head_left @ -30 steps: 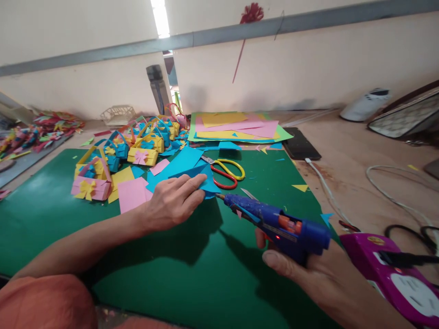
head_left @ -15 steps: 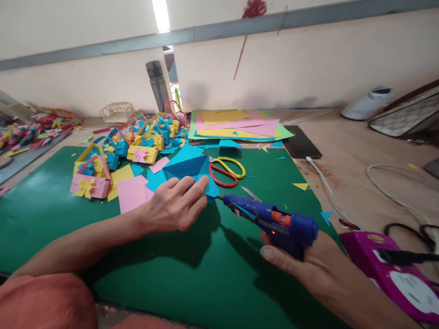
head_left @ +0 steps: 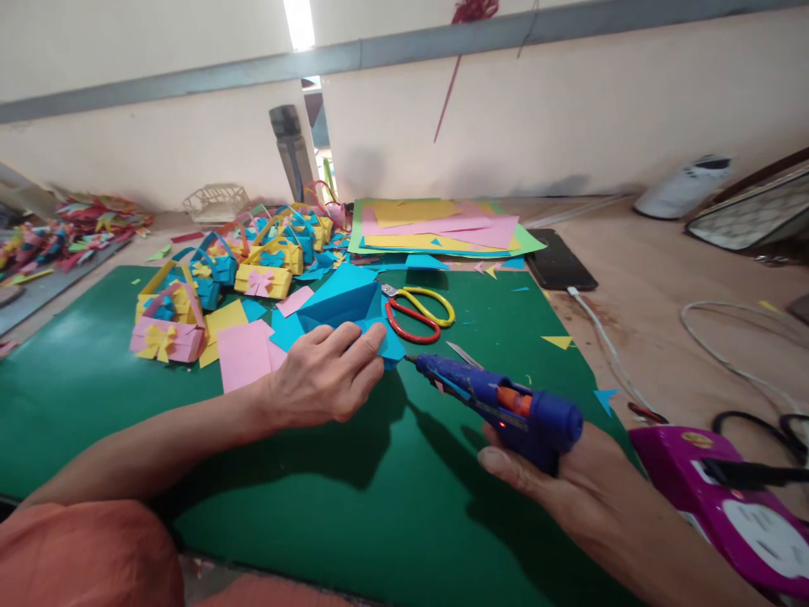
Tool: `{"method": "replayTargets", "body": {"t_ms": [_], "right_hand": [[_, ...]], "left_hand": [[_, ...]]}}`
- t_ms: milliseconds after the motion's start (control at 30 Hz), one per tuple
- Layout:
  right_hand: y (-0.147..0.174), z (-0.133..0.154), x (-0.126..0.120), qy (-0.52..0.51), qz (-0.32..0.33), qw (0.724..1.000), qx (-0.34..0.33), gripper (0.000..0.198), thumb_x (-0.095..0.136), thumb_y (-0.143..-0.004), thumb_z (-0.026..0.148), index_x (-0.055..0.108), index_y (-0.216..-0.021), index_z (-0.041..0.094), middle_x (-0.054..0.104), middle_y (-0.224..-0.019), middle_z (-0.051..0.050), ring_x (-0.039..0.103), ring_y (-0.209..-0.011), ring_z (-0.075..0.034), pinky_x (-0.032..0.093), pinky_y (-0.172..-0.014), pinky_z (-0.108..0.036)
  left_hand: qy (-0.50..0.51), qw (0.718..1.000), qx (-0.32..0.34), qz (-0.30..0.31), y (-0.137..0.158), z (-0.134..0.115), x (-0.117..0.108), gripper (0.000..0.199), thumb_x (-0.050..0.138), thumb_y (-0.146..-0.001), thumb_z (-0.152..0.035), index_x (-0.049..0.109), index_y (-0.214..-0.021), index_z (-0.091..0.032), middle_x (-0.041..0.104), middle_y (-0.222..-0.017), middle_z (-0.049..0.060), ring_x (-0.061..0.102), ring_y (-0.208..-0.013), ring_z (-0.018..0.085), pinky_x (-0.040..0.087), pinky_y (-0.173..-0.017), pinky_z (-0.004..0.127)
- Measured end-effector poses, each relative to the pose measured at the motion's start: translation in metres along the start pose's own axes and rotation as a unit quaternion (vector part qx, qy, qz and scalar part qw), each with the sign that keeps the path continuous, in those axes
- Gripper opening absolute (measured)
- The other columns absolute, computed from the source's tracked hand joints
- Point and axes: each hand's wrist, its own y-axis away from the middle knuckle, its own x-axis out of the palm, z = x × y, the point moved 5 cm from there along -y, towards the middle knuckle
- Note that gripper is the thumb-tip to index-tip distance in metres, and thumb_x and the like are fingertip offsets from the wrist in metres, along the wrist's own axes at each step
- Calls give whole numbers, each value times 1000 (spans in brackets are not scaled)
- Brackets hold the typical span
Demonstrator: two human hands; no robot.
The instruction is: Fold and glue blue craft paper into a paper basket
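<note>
My left hand (head_left: 332, 371) grips the near side of a folded blue paper box (head_left: 345, 305), its fingers closed over the edge. Part of the box is hidden behind the hand. In my right hand (head_left: 556, 480) is a blue hot glue gun (head_left: 499, 400) with a small red light glowing on its side. Its nozzle points left and is close to the right corner of the blue paper; whether they touch I cannot tell. Scissors (head_left: 420, 316) with one red and one yellow handle lie just beyond the nozzle, near a thin blade (head_left: 464, 354).
Small paper baskets (head_left: 262, 282) with bows crowd the back left of the green mat (head_left: 278, 497). Pink sheets (head_left: 245, 354) lie beside my left hand. Coloured paper (head_left: 442, 223) is stacked behind. On the right are a phone (head_left: 561, 260), a white cable (head_left: 600, 329) and a magenta power strip (head_left: 688, 480).
The glue gun's nozzle has shifted very slightly right and up, a little away from the blue paper's corner. My left hand keeps its hold, and the view has tilted slightly.
</note>
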Motion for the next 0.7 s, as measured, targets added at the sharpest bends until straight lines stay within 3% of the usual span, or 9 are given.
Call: {"method": "replayTargets", "body": {"t_ms": [67, 200, 333, 700], "right_hand": [[0, -1, 5, 3, 43, 999, 12, 23, 54, -74, 44, 63, -81, 25, 64, -67, -1, 61, -64, -21, 51, -49, -30], [1, -2, 5, 0, 56, 998, 14, 27, 52, -75, 48, 63, -79, 23, 66, -73, -3, 60, -64, -21, 53, -57, -32], [4, -7, 6, 1, 86, 995, 39, 31, 54, -74, 48, 62, -90, 23, 67, -83, -3, 61, -71, -20, 53, -65, -32], [1, -10, 7, 2, 87, 995, 47, 33, 50, -74, 52, 61, -82, 22, 64, -72, -4, 59, -68, -21, 52, -55, -32]], "left_hand": [[4, 1000, -2, 4, 0, 1, 0, 18, 49, -83, -13, 55, -66, -14, 69, -95, 10, 59, -64, 16, 30, -47, 28], [8, 1000, -1, 4, 0, 1, 1, 17, 49, -82, -13, 55, -66, -14, 69, -96, 10, 58, -65, 16, 31, -47, 27], [11, 1000, 1, 4, 0, 0, 1, 17, 51, -81, -12, 54, -64, -14, 69, -95, 11, 59, -63, 17, 31, -47, 27], [11, 1000, 0, 5, 1, 0, 1, 17, 51, -81, -13, 53, -65, -14, 69, -95, 10, 59, -63, 17, 30, -47, 27]]}}
